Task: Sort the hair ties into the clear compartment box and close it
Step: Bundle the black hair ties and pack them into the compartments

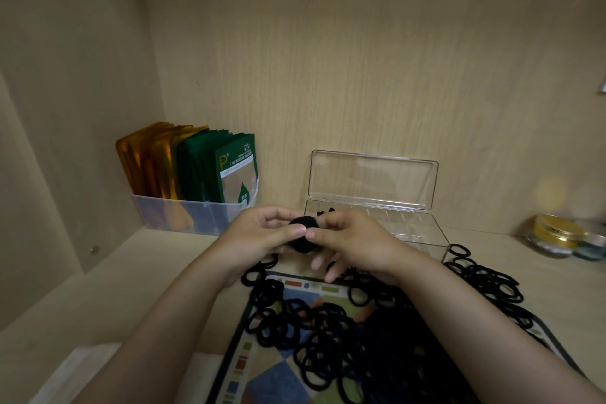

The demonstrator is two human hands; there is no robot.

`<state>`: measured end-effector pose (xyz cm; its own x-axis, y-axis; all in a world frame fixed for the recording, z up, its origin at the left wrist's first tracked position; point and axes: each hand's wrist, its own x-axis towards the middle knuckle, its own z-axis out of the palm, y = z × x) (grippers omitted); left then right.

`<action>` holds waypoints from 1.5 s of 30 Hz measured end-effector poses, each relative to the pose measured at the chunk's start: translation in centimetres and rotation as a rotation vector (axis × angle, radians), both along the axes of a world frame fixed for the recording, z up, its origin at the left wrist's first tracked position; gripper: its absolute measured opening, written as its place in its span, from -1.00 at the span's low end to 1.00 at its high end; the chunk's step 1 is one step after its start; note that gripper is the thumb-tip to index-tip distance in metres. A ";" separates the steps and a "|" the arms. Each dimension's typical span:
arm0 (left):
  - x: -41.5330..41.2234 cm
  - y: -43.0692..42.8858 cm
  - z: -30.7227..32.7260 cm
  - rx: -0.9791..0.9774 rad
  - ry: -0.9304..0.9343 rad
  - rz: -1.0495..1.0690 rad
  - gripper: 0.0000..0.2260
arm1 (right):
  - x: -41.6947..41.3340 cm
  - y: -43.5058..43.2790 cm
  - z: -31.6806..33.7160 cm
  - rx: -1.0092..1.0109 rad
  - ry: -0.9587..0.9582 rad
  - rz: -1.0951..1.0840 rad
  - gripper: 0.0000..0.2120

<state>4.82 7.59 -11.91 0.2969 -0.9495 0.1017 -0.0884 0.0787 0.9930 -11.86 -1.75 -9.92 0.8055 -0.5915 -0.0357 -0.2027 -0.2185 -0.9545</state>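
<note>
Black hair ties, bunched into a small wad (303, 224), are pinched between my left hand (259, 236) and my right hand (357, 239), thumbs meeting tip to tip over it, both forearms converging above the loose pile (328, 331) on the patterned tray (262, 371), just in front of the open-lidded clear compartment box (410, 228).

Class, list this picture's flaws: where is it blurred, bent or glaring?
Head view: dim, warm light overall; head view, far right: gold-lidded jar blurred; head view, left: bright glints on the gold sachets; head view, edges: wide-angle bending of the cabinet walls.
</note>
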 end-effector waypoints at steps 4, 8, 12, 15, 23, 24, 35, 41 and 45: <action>-0.2 0.2 0.2 -0.041 0.016 -0.011 -0.83 | 0.3 0.2 0.0 0.065 -0.079 -0.030 -0.87; 0.6 0.6 1.0 0.023 -0.068 -0.009 -0.79 | 0.4 0.1 -0.4 0.065 -0.090 -0.040 -0.90; 3.3 0.5 -0.2 0.175 -0.596 0.248 -0.81 | 0.3 -0.2 -0.5 0.046 -0.066 -0.041 -0.91; 4.0 0.5 -1.7 0.318 -0.783 0.256 -0.75 | 0.2 -0.1 -0.7 0.039 -0.062 -0.024 -0.88; 3.9 -0.8 -2.7 0.383 -0.898 0.209 -0.84 | 0.4 -0.1 -1.1 0.016 -0.029 -0.018 -0.96; 3.9 -0.8 -2.7 0.381 -0.904 0.213 -0.83 | 0.4 -0.2 -1.1 0.014 -0.027 -0.021 -0.96; 0.2 -0.2 -0.4 0.104 -0.322 0.091 -0.90 | 0.6 -0.2 -0.8 0.007 -0.080 -0.034 -0.86; -0.8 -0.1 -0.1 0.117 0.095 -0.043 -0.82 | 0.4 -0.6 -0.8 -0.022 -0.027 -0.094 -0.75; -0.8 -0.1 0.2 0.099 0.180 -0.115 -0.76 | 0.2 -0.8 -0.6 -0.103 0.068 -0.069 -0.81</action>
